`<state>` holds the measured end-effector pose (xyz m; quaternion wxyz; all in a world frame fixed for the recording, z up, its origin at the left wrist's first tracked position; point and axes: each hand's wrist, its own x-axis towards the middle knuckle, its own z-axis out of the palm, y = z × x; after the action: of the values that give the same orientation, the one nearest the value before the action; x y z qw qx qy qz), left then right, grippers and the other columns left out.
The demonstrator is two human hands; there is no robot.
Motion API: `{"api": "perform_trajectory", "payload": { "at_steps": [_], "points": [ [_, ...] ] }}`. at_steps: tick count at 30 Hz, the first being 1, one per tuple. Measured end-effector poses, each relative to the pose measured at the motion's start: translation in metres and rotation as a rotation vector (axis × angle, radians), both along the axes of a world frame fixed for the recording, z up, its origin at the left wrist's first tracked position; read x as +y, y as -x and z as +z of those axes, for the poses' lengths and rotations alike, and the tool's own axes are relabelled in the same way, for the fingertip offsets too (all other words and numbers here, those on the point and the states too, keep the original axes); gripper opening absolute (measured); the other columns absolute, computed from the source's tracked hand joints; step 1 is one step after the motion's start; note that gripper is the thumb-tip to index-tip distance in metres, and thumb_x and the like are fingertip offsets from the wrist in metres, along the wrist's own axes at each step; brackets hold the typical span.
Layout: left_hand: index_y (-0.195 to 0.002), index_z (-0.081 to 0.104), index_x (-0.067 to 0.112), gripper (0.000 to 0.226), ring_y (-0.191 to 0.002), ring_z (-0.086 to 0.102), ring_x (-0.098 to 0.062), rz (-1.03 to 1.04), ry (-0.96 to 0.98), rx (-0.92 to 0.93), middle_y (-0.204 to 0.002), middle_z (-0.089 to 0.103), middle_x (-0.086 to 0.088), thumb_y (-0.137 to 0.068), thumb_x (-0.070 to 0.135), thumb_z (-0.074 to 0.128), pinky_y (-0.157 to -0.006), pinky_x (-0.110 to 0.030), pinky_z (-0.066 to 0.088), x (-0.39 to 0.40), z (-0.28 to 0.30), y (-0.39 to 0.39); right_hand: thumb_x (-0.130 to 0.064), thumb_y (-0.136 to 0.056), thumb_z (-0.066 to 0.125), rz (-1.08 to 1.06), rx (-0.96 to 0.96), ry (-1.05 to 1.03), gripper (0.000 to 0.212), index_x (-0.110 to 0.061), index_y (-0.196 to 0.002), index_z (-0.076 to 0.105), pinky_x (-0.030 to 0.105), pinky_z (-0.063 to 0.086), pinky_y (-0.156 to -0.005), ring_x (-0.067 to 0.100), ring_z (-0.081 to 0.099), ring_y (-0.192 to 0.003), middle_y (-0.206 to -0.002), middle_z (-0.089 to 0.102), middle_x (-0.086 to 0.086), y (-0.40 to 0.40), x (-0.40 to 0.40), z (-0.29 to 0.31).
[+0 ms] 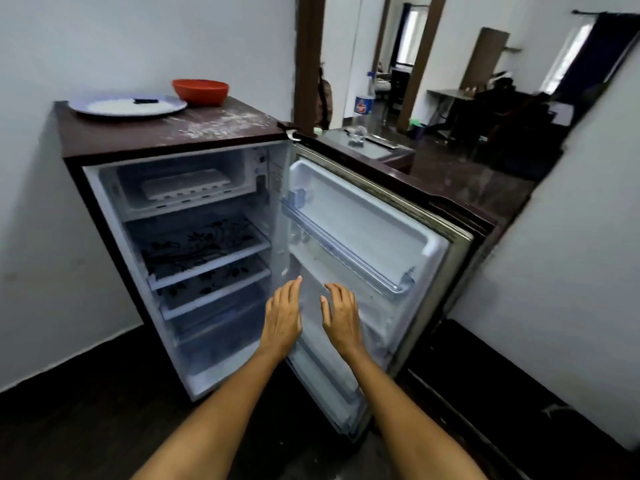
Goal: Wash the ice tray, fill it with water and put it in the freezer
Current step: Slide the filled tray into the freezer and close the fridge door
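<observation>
A small fridge (104, 209) stands open in front of me, its door (433, 244) swung to the right. The white ice tray (187, 185) lies flat in the freezer compartment at the top of the fridge. My left hand (282, 317) and my right hand (341, 317) are stretched out side by side in front of the lower part of the door. Both hold nothing and their fingers are loosely spread. The hands are well below and to the right of the tray.
On the fridge top sit a round plate (104, 109) with a small dark object and an orange bowl (201, 91). A glass-topped table (367, 147) and a plastic bottle (363, 105) stand behind the door. A white wall (571, 237) is at the right.
</observation>
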<state>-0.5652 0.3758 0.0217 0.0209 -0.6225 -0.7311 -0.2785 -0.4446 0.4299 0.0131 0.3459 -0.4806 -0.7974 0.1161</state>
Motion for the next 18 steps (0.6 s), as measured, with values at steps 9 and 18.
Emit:
{"api": "perform_trajectory", "payload": {
  "at_steps": [9, 18],
  "points": [
    [-0.138, 0.035, 0.011, 0.086, -0.119, 0.039, -0.025, -0.207, -0.086, 0.127, -0.136, 0.054, -0.006, -0.059, -0.009, 0.062, -0.08, -0.036, 0.054, 0.017, 0.026, -0.123, -0.042, -0.086, 0.023, -0.36, 0.121, 0.144, 0.062, -0.002, -0.114, 0.061, 0.045, 0.046, -0.089, 0.038, 0.057, -0.105, -0.112, 0.064, 0.019, -0.146, -0.02, 0.003],
    [-0.121, 0.061, 0.012, 0.072, -0.099, 0.056, -0.028, -0.015, 0.023, 0.261, -0.094, 0.065, -0.002, -0.051, 0.015, 0.075, -0.058, -0.034, 0.05, 0.049, 0.053, -0.183, -0.019, -0.095, 0.047, -0.398, 0.221, 0.204, 0.036, -0.002, -0.126, 0.052, 0.042, 0.038, -0.098, 0.035, 0.05, -0.116, -0.122, 0.057, 0.019, -0.205, 0.034, 0.026]
  ]
}}
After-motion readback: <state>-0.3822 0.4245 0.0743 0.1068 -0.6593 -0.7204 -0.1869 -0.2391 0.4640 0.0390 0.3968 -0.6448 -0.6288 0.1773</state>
